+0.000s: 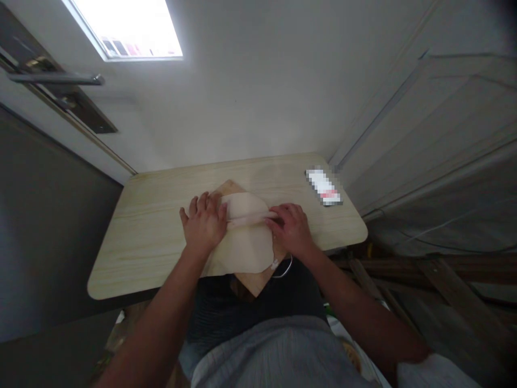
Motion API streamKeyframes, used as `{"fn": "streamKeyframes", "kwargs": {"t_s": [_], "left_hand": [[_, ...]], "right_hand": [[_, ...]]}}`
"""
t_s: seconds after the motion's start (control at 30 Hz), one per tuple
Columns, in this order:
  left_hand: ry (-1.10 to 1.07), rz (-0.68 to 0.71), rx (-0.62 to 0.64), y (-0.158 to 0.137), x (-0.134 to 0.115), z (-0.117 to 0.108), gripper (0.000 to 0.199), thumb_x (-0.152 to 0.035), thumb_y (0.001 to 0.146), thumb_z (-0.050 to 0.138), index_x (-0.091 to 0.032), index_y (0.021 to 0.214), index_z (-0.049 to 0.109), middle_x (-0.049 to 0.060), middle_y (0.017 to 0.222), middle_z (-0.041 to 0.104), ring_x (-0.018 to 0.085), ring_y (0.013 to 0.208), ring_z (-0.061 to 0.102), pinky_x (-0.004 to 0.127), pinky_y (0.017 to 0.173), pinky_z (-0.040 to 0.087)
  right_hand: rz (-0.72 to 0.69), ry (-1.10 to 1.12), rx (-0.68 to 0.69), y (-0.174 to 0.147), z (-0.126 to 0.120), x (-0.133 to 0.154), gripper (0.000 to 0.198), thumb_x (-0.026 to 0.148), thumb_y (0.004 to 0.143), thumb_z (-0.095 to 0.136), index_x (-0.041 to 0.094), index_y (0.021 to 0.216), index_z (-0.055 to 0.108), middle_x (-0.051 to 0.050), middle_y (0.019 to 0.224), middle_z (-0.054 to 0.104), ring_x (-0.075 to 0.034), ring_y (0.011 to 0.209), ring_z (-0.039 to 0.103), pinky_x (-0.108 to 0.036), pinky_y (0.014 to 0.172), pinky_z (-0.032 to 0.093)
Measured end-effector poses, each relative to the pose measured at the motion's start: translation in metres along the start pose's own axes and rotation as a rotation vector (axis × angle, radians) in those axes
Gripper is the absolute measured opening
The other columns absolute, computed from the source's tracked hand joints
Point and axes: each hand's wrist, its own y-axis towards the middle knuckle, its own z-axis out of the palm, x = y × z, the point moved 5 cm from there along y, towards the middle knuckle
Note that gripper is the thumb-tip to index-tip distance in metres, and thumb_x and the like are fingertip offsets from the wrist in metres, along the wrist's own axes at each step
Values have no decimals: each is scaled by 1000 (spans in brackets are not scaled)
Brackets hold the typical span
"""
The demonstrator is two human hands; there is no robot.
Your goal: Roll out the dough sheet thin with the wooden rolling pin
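Note:
A thin, wide sheet of pale dough [246, 250] lies on a brown wooden board [256, 280]. Across the dough runs a slim, pale rolling pin [250, 218], nearly the same colour as the sheet. My left hand [204, 223] is palm down at the pin's left end and the dough's left edge, its fingers stretched out and apart. The palm hides that end of the pin. At the right end, my right hand [293, 226] has its fingers and thumb closed round the pin.
The board and dough overhang the front edge of a light wood-grain table [137, 231]. A phone [323, 186], its screen pixelated, lies at the back right. Behind stands a white door with a lever handle [56, 79]. A metal loop [286, 269] hangs at the board's near right edge.

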Motion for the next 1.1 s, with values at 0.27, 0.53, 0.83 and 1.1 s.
{"fn": "streamKeyframes", "kwargs": {"t_s": [0.27,0.53,0.83,1.1], "left_hand": [[-22,10,71,35,5,8,58,-52,102,18,-29,145,48,10,158,41,35,147,31,71,115,22],[-25,55,-7,-32,-6,-3,56,-51,102,26,-26,148,46,10,160,40,34,149,29,66,119,16],[-48,84,5,-77,-2,-3,60,-50,101,33,-25,156,33,9,163,34,31,153,23,62,122,13],[-31,102,23,1,-21,5,60,-55,102,21,-29,154,38,7,161,38,32,150,27,65,120,16]], "right_hand": [[63,-51,21,23,4,3,35,52,96,58,24,109,74,-10,113,67,-28,111,54,-41,95,42],[-18,9,-44,-29,-8,10,36,48,89,67,24,116,71,-11,112,66,-29,111,55,-45,98,45],[-72,38,-80,-79,-21,21,31,43,92,64,29,119,71,-9,124,65,-30,122,53,-51,107,42],[-88,-7,-102,-48,-15,5,34,46,92,64,23,117,71,-10,116,68,-30,115,56,-50,104,43]]}}
